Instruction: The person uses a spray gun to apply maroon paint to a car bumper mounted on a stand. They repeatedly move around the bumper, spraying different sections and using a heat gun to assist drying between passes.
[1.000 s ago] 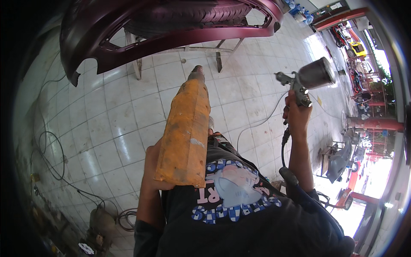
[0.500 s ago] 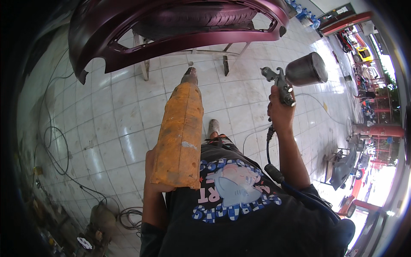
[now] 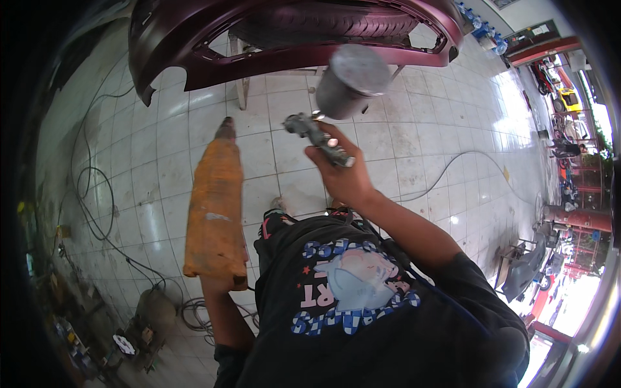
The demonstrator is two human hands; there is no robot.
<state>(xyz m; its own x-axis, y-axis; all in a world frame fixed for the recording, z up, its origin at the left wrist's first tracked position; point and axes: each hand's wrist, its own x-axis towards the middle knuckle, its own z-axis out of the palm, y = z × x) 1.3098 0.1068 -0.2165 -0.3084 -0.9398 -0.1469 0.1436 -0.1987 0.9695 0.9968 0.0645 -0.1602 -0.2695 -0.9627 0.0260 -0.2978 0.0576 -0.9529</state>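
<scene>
A worn orange heat gun (image 3: pixel 217 200) points away from me at the left, its dark nozzle toward the bumper. My left hand (image 3: pixel 224 283) is under its rear end; the body of the tool hides my fingers. In my right hand (image 3: pixel 349 181) is a metal spray gun (image 3: pixel 318 137), with fingers closed around its handle. Its grey paint cup (image 3: pixel 354 81) overlaps the lower edge of a dark maroon car bumper (image 3: pixel 167 42). The spray gun and the heat gun are apart.
The bumper rests on a stand with pale legs (image 3: pixel 242 94). A dark hose (image 3: pixel 97 223) snakes over the tiled floor (image 3: pixel 414 129) at the left, and a light hose (image 3: pixel 446 169) curves at the right. A dark panel (image 3: pixel 525 268) lies on a rack at the far right.
My right hand has swung the spray gun leftward, nearer the middle, and its cup has come up toward the bumper. The heat gun has moved left. The whole scene has shifted slightly right.
</scene>
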